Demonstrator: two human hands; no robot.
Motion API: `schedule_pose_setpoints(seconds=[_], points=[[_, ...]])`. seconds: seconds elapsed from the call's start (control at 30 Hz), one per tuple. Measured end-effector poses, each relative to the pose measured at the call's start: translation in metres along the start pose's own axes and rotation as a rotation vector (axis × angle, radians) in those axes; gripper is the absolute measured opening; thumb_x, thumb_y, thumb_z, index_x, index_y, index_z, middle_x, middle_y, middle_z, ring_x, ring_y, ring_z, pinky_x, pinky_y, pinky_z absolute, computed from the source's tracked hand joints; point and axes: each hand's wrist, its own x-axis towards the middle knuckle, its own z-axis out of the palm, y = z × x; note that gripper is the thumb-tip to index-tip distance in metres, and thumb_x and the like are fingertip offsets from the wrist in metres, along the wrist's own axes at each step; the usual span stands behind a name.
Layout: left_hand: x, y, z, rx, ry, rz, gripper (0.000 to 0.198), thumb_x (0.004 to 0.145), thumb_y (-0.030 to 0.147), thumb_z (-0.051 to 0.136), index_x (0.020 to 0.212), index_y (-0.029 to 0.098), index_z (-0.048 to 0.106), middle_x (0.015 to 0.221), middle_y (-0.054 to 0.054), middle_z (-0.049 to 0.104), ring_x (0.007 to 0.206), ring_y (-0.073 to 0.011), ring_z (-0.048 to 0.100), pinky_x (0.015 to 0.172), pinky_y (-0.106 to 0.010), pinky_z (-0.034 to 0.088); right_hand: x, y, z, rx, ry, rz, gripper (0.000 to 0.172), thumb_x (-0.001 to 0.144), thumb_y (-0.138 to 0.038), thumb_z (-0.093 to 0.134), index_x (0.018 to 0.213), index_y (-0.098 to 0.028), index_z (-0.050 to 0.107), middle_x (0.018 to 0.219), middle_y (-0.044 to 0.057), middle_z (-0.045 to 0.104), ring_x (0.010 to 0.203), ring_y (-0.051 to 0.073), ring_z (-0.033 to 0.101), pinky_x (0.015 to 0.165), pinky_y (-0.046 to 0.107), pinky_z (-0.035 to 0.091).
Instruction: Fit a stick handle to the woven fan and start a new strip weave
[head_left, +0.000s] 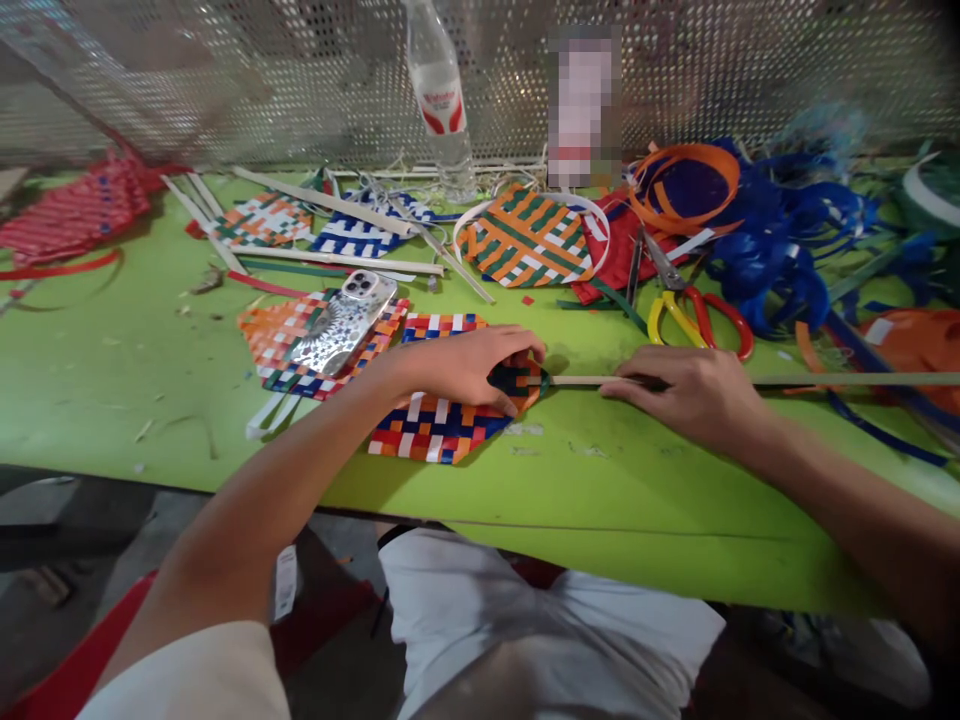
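Observation:
A woven piece of plastic strips (420, 430) in blue, red, white and orange lies flat on the green table. My left hand (469, 365) grips it near its pointed right end, thumb below and curled fingers above, covering its middle. A long, thin pale stick, flat like split bamboo (577, 380), reaches into that dark green and orange tip. My right hand (686, 390) is closed around the stick a short way to the right, palm down. Beyond this hand the stick runs on to the right edge of the view. Its inner end is hidden in the weave.
A patterned phone (345, 320) rests on another woven piece (277, 345) at left. Scissors with red and yellow handles (701, 320) lie behind my right hand. Farther back are a plastic bottle (442, 110), an orange-green woven piece (525, 240), loose sticks (330, 200) and blue strips (787, 230).

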Motion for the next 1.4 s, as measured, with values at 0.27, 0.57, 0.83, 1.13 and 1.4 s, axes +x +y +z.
schedule_pose_setpoints(seconds=[0.27, 0.57, 0.83, 1.13, 1.4], points=[[-0.002, -0.010, 0.007, -0.051, 0.121, 0.006, 0.058, 0.088, 0.049, 0.087, 0.137, 0.024, 0.068, 0.132, -0.013, 0.063, 0.121, -0.0297, 0.064, 0.102, -0.038, 0.052, 0.002, 0.023, -0.025, 0.065, -0.036, -0.010, 0.030, 0.105, -0.052, 0.062, 0.106, -0.031, 0.084, 0.105, 0.006, 0.085, 0.092, 0.030, 0.079, 0.079, 0.042, 0.059], [0.002, -0.012, 0.006, -0.075, 0.118, 0.004, 0.056, 0.087, 0.054, 0.087, 0.131, 0.023, 0.072, 0.126, -0.012, 0.064, 0.112, -0.0282, 0.064, 0.096, -0.037, 0.052, 0.001, 0.023, -0.016, 0.201, 0.027, 0.004, 0.022, 0.103, -0.038, 0.070, 0.098, -0.023, 0.085, 0.099, 0.008, 0.084, 0.087, 0.026, 0.078, 0.078, 0.038, 0.057], [0.002, -0.010, 0.006, -0.069, 0.114, -0.003, 0.059, 0.086, 0.054, 0.087, 0.131, 0.019, 0.071, 0.127, -0.013, 0.063, 0.116, -0.0308, 0.064, 0.098, -0.039, 0.052, 0.009, 0.030, -0.024, 0.275, -0.075, 0.068, 0.025, 0.099, -0.040, 0.073, 0.100, -0.018, 0.086, 0.098, 0.010, 0.083, 0.085, 0.023, 0.075, 0.077, 0.035, 0.054], [0.004, -0.007, 0.008, -0.074, 0.115, 0.000, 0.056, 0.084, 0.053, 0.088, 0.126, 0.021, 0.072, 0.127, -0.012, 0.062, 0.115, -0.0294, 0.063, 0.100, -0.039, 0.051, 0.007, 0.043, -0.029, 0.251, -0.105, 0.065, 0.025, 0.098, -0.042, 0.074, 0.101, -0.020, 0.086, 0.098, 0.010, 0.082, 0.086, 0.023, 0.075, 0.077, 0.035, 0.053], [0.005, -0.008, 0.009, -0.075, 0.120, 0.018, 0.054, 0.086, 0.051, 0.088, 0.127, 0.021, 0.072, 0.126, -0.013, 0.064, 0.114, -0.0296, 0.064, 0.099, -0.039, 0.052, 0.007, 0.033, -0.016, 0.228, -0.031, 0.005, 0.024, 0.101, -0.041, 0.071, 0.100, -0.022, 0.085, 0.099, 0.009, 0.083, 0.087, 0.024, 0.076, 0.077, 0.036, 0.054]])
